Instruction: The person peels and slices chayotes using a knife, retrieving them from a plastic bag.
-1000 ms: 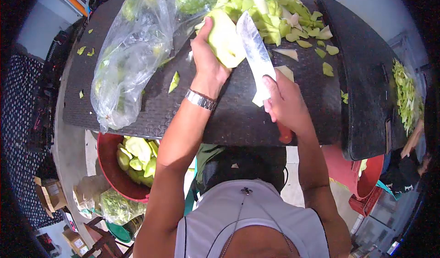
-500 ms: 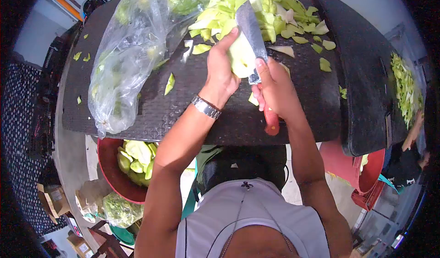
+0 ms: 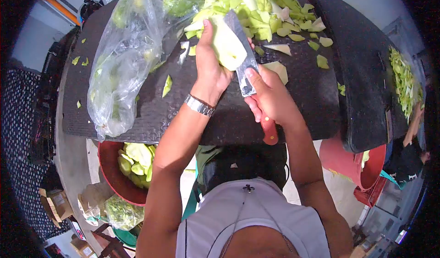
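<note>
My left hand (image 3: 212, 64) is wrapped round a pale green peeled fruit (image 3: 225, 44) above the dark table. In my right hand (image 3: 270, 93) is a knife (image 3: 239, 47) with a wide blade and a red handle, its blade lying along the right side of the fruit. Just beyond them a heap of green slices (image 3: 261, 10) covers the back of the table. A flat pale slice (image 3: 277, 72) lies beside the blade, partly behind my right hand. Left of my left hand, a clear plastic bag (image 3: 126, 65) holds green fruits.
Below the table's left edge stands a red bucket (image 3: 110, 175) of peeled pieces. Another red bucket (image 3: 343, 164) lies under the right side. A second dark table (image 3: 362, 74) adjoins on the right, with shredded greens (image 3: 403, 81) and another person's arm (image 3: 414, 126) beyond.
The fruit and knife were brought close together, then moved slightly left with my hands. The blade now lies lower along the fruit's right side. The view has shifted a little.
</note>
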Available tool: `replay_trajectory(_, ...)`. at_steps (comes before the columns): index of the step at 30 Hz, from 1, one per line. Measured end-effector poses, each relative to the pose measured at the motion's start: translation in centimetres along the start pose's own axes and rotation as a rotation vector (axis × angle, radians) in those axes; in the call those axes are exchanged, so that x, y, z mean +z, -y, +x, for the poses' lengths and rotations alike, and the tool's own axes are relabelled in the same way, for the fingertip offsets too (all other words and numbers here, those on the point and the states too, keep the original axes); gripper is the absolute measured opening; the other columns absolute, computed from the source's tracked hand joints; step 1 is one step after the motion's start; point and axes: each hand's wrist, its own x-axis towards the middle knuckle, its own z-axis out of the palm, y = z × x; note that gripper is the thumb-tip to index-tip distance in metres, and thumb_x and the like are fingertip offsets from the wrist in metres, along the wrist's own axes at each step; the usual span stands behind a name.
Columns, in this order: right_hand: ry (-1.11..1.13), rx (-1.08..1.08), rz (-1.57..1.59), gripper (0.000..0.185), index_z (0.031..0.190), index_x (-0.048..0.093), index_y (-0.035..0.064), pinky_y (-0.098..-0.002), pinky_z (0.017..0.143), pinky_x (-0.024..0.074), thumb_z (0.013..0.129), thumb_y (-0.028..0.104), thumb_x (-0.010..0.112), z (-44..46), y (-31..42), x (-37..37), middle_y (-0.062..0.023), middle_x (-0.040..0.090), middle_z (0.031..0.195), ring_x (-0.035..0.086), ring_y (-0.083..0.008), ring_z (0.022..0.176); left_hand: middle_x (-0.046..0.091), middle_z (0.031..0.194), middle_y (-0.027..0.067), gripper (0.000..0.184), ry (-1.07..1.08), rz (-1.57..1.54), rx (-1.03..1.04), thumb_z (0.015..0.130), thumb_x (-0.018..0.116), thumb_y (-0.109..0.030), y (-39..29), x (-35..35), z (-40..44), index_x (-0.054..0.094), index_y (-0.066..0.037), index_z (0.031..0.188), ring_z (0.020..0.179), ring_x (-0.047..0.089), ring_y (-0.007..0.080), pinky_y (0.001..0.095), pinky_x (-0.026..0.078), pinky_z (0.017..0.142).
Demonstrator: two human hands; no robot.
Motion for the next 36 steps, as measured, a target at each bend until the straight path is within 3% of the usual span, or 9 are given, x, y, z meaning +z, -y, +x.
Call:
replay_trajectory(9,-0.125,-0.02,-0.156,0.032,0.106,0.056,0.0047,-0.0285,0.037,0.0426,0.109,0.034,0.044,-0.4,1.5,1.2,-0.0019,0.051,0.059,0.046,-0.0121,0.039,0.069,0.106,0.0201,0.057,0.109,-0.142,0.054,0.106,0.045,-0.051,-1.2,-0.8,-0.2,0.057,0.001,0.126,0.093,0.069,0.0366,0.0505,0.057,0.088)
replay_trajectory(12,-0.12,-0.049,0.205,0.029,0.112,0.058,0.0055,-0.0279,0.038,0.0419,0.109,0.031,0.044,0.4,1.5,0.7,-0.0014,0.052,0.06,0.045,-0.0113,0.04,0.067,0.101,0.0171,0.053,-0.1,-0.234,0.119,0.105,0.047,-0.052,-1.1,0.3,-0.6,0.058,-0.001,0.119,0.089,0.069,0.0331,0.0454,0.059,0.081)
replay_trajectory(13,-0.156,-0.083,0.331,0.031,0.112,0.056,0.0059,-0.0253,0.038,0.0388,0.109,0.036,0.048,0.4,2.4,1.0,-0.0028,0.052,0.062,0.044,-0.009,0.039,0.066,0.102,0.0171,0.052,-0.069,-0.286,0.073,0.104,0.05,-0.052,-0.9,0.7,-1.0,0.058,-0.002,0.116,0.094,0.068,0.0347,0.0459,0.058,0.084)
replay_trajectory(17,-0.258,-0.343,0.1,0.036,0.122,0.056,0.0075,-0.0235,0.04,0.0391,0.109,0.04,0.046,0.7,2.9,1.6,-0.0019,0.051,0.066,0.043,-0.0071,0.042,0.065,0.101,0.0169,0.058,-0.048,-0.267,0.045,0.103,0.044,-0.061,-1.2,1.6,-1.7,0.058,-0.007,0.117,0.095,0.066,0.036,0.0498,0.054,0.083)
replay_trajectory(20,-0.211,-0.298,-0.179,0.035,0.123,0.057,0.0045,-0.0342,0.052,0.047,0.108,0.036,0.05,-0.6,4.0,0.7,-0.0061,0.055,0.066,0.055,-0.0145,0.054,0.066,0.109,0.0196,0.061,0.086,-0.353,0.025,0.103,0.046,-0.058,-1.4,1.0,-1.8,0.061,-0.001,0.12,0.104,0.064,0.0356,0.051,0.051,0.098)
replay_trajectory(27,-0.131,-0.265,-0.605,0.048,0.104,0.056,-0.0013,-0.0467,0.062,0.0525,0.097,0.044,0.067,-2.5,1.7,1.2,-0.024,0.064,0.071,0.07,-0.0418,0.072,0.064,0.117,0.0231,0.075,0.133,-0.309,0.118,0.094,0.052,-0.07,-1.3,0.7,-2.8,0.056,-0.004,0.128,0.111,0.061,0.0462,0.0636,0.046,0.104)
replay_trajectory(30,-0.105,-0.43,-0.498,0.044,0.101,0.053,-0.0029,-0.0352,0.058,0.0454,0.101,0.04,0.064,-3.0,0.4,2.0,-0.0144,0.059,0.072,0.058,-0.019,0.061,0.064,0.119,0.0245,0.076,0.074,-0.271,0.172,0.094,0.053,-0.071,-0.9,1.4,-3.8,0.056,-0.004,0.129,0.111,0.06,0.0481,0.0638,0.046,0.104)
replay_trajectory(34,-0.147,-0.473,-0.491,0.046,0.093,0.052,-0.002,-0.0469,0.059,0.0523,0.095,0.039,0.073,-3.4,-0.1,2.4,-0.0185,0.063,0.067,0.069,-0.0407,0.065,0.063,0.116,0.024,0.076,0.095,-0.239,0.234,0.095,0.051,-0.072,-0.5,1.2,-4.1,0.055,-0.004,0.128,0.106,0.06,0.0476,0.0629,0.048,0.099)
replay_trajectory(36,-0.161,-0.499,-0.495,0.047,0.093,0.051,-0.0019,-0.0466,0.058,0.0514,0.095,0.039,0.073,-3.3,0.0,2.4,-0.0189,0.063,0.068,0.068,-0.0405,0.065,0.062,0.113,0.0232,0.075,0.07,-0.201,0.269,0.095,0.05,-0.072,-0.3,1.7,-4.4,0.055,-0.004,0.127,0.104,0.06,0.0464,0.0616,0.049,0.095)
